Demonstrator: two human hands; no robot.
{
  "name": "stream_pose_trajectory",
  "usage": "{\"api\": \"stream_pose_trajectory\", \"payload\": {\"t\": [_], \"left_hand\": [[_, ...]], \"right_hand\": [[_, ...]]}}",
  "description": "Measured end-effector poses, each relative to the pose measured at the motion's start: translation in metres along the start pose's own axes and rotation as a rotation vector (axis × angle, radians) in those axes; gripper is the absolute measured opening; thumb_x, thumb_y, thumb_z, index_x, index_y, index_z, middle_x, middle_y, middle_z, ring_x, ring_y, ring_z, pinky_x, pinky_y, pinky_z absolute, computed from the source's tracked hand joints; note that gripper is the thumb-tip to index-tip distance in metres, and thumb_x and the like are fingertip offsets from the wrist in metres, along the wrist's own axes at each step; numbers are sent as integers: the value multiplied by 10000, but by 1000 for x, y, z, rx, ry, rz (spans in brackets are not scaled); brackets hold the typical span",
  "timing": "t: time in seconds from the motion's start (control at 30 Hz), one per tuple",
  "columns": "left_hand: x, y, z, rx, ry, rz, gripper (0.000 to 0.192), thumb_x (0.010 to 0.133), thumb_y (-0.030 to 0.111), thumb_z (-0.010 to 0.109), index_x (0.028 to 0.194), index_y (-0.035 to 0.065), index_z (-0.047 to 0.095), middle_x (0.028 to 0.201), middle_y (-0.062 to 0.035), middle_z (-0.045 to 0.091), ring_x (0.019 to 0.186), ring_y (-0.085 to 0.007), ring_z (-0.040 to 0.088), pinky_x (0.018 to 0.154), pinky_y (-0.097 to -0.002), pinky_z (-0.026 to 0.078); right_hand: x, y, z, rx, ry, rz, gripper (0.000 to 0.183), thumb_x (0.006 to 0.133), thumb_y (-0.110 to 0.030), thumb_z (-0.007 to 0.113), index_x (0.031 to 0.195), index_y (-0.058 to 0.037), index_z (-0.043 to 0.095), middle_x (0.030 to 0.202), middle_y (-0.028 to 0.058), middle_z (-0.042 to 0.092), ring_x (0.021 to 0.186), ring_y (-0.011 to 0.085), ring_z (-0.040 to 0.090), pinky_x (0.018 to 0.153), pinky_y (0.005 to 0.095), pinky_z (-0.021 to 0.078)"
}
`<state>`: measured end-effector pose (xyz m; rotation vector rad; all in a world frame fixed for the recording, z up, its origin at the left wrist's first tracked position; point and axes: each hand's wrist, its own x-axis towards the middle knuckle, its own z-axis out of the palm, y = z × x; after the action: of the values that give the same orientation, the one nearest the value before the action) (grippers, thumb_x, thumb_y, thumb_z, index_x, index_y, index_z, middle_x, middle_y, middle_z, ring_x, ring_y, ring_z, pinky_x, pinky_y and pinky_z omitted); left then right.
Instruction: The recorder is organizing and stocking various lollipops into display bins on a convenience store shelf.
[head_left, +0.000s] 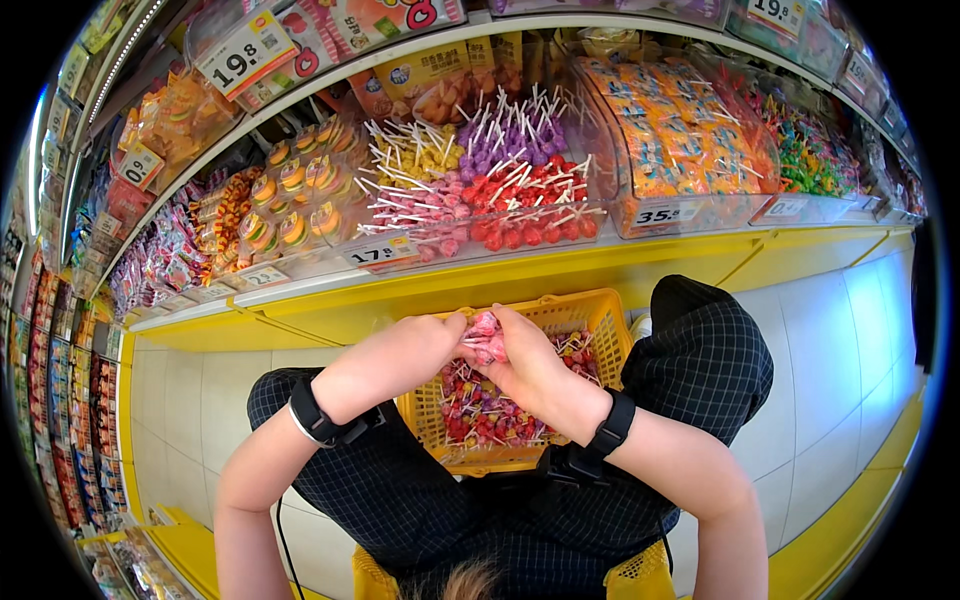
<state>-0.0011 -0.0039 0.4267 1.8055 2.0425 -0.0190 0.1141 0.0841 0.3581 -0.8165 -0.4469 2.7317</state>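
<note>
Pink-wrapped lollipops (486, 337) are held between my two hands, above a yellow plastic basket (619, 319). My left hand (435, 341) has its fingertips on their left side, partly hidden behind the wrist. On the right, my right hand (521, 356) closes around the same small bunch, thumb and fingers against the wrappers. Below, the basket holds many loose lollipops (487, 416) in mixed red, yellow, purple and pink wrappers, their white sticks pointing every way. The basket stands between my knees.
In front, a clear shelf bin (536, 217) holds lollipops grouped by colour: yellow, purple, pink and red. Beside it are a bin of orange-wrapped sweets (675, 135) and burger-shaped candies (292, 176). The shelf's yellow base (465, 274) runs behind the basket. My knees flank the basket.
</note>
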Motion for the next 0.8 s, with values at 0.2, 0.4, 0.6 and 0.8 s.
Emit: {"api": "stream_pose_trajectory", "payload": {"t": [0.2, 0.4, 0.6, 0.8], "left_hand": [[-18, -20, -41, 43, 216, 45, 213, 883, 141, 462, 1041, 18, 535, 799, -215, 598, 782, -399, 580, 657, -460, 446], [-16, -84, -113, 131, 328, -318, 163, 862, 103, 472, 903, -11, 580, 801, -240, 595, 758, -393, 579, 656, -442, 440], [1, -135, -139, 236, 4, -372, 193, 796, 128, 565, 897, -36, 584, 817, -246, 611, 782, -400, 593, 676, -439, 463], [34, -162, -152, 170, 64, -281, 208, 771, 137, 584, 759, -68, 613, 758, -267, 603, 709, -408, 599, 600, -439, 470]], "right_hand": [[-18, -12, 21, -109, 27, -121, 198, 952, -202, 401, 1021, -40, 491, 952, 74, 542, 873, 172, 537, 812, 306, 442], [-31, -53, 53, -697, -415, -247, 187, 930, -149, 411, 1004, -26, 530, 981, 78, 566, 886, 161, 542, 806, 286, 442], [23, -114, 95, -1467, -489, -549, 197, 916, -77, 414, 1000, -5, 576, 951, 54, 610, 857, 111, 562, 752, 257, 466], [131, -98, 119, -1738, -441, -794, 219, 839, -72, 498, 1025, -74, 614, 800, 155, 620, 716, 211, 605, 673, 325, 481]]}}
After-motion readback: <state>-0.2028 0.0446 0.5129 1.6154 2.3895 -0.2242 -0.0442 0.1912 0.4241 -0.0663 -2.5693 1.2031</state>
